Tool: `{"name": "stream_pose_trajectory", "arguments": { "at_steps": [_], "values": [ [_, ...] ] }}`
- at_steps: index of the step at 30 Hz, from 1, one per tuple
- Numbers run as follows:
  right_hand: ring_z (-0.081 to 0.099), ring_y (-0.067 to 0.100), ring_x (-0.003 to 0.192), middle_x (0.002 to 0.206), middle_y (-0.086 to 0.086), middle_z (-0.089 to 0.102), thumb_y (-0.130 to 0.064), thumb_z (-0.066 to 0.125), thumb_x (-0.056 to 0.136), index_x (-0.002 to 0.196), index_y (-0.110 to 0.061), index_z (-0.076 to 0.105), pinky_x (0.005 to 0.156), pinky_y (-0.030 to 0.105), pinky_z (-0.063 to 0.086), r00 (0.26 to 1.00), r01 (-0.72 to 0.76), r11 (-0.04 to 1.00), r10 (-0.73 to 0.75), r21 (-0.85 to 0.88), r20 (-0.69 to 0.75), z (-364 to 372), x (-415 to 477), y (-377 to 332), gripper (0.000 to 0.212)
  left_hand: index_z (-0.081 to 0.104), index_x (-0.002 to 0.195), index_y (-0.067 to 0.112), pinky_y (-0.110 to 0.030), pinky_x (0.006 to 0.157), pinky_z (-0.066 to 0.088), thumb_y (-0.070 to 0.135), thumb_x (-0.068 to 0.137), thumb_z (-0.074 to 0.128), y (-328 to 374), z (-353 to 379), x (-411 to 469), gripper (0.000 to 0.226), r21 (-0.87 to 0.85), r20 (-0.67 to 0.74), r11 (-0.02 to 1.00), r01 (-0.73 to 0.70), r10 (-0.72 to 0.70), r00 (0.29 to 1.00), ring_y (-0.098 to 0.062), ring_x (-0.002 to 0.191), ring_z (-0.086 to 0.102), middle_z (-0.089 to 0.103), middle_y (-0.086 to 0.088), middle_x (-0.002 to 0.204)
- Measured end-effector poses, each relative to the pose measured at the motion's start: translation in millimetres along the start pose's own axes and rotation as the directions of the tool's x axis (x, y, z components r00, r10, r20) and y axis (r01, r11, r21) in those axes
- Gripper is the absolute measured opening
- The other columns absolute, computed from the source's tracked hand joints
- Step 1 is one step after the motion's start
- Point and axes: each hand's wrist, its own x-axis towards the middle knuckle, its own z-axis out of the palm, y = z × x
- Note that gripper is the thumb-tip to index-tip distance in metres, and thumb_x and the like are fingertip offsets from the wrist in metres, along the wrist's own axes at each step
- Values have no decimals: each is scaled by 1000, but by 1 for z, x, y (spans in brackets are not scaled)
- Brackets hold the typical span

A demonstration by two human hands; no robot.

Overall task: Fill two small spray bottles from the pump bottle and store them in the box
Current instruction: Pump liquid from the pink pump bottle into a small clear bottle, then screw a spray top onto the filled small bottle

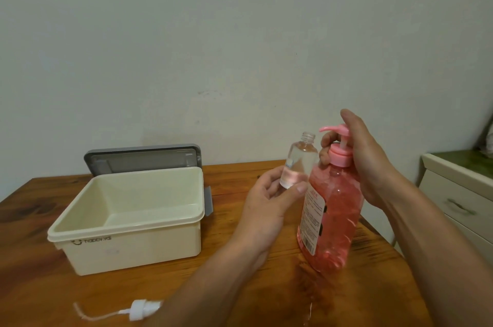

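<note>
My left hand [269, 201] holds a small clear spray bottle [301, 164] by its lower part, uncapped and tilted, its open neck just below and left of the pink pump nozzle [330, 128]. It holds some clear liquid. The big pump bottle [336, 209] of pink liquid stands on the wooden table [40, 286]. My right hand [368, 161] lies over the pump head, fingers curled around the pump stem. The cream box [128, 225] stands open at the left with nothing visible inside. A white spray cap [141, 308] with its tube lies near the front edge.
The box's grey lid [141, 158] leans against the wall behind the box. A cream drawer cabinet [458, 193] stands to the right of the table. The wall runs close behind the table's far edge.
</note>
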Motion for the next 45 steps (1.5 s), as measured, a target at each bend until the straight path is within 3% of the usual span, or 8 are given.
{"name": "stream_pose_trajectory", "arguments": {
  "at_steps": [9,15,22,26,29,31,36,45],
  "values": [
    [62,23,63,65,8,67,-65,39,93,80,-14,62,57,28,50,999,4,1000,-3,-10,50,-4,1,-1,57,56,129,29,-27,95,49,27,86,72,4,-27,-18,46,42,-35,999,-15,17,999,-4,113,63,70,10,122],
    [68,25,88,83,5,73,-70,36,92,85,-17,70,85,40,49,997,62,991,-66,-119,-30,-2,2,0,63,56,129,29,-19,76,52,27,87,71,3,-45,-30,44,33,-63,999,-11,13,998,-7,109,66,71,10,118],
    [65,18,103,108,-1,71,-62,32,97,106,-21,64,90,37,48,968,143,945,-195,-294,-156,3,-3,-15,53,56,130,24,-9,67,51,22,86,72,2,-57,-39,47,43,-89,999,-24,28,996,-3,102,69,73,8,116],
    [60,-9,87,119,-7,61,-51,45,98,122,-18,56,68,11,48,885,284,895,-383,-344,-265,11,-16,-22,42,57,129,22,-5,63,49,20,86,73,0,-64,-46,46,42,-103,999,-27,31,994,0,96,69,73,7,115],
    [58,5,110,119,-10,59,-44,55,96,120,-23,57,98,34,50,775,422,820,-548,-388,-315,25,-33,-19,32,58,128,22,-4,62,49,20,86,73,-3,-68,-51,44,52,-119,999,-17,23,993,4,92,69,73,8,114],
    [57,12,114,118,-12,61,-41,58,94,117,-28,58,101,45,48,757,494,797,-591,-347,-280,41,-49,-13,27,58,127,23,-3,61,48,20,86,73,-4,-72,-55,44,58,-127,998,-12,19,992,8,89,68,73,10,113],
    [51,-2,124,125,-19,59,-39,66,89,120,-31,57,104,21,38,781,575,760,-620,-304,-75,81,-87,15,34,57,126,25,-8,70,51,22,85,74,-6,-79,-60,45,60,-130,998,-17,24,991,4,96,68,73,11,113],
    [58,-2,111,119,-21,62,-54,71,71,125,-39,52,92,22,49,934,286,945,-237,-160,267,122,-99,67,59,63,119,27,-44,102,51,30,81,77,-19,-92,-71,41,77,-134,997,17,-6,991,-15,113,66,71,5,119]
  ]
}}
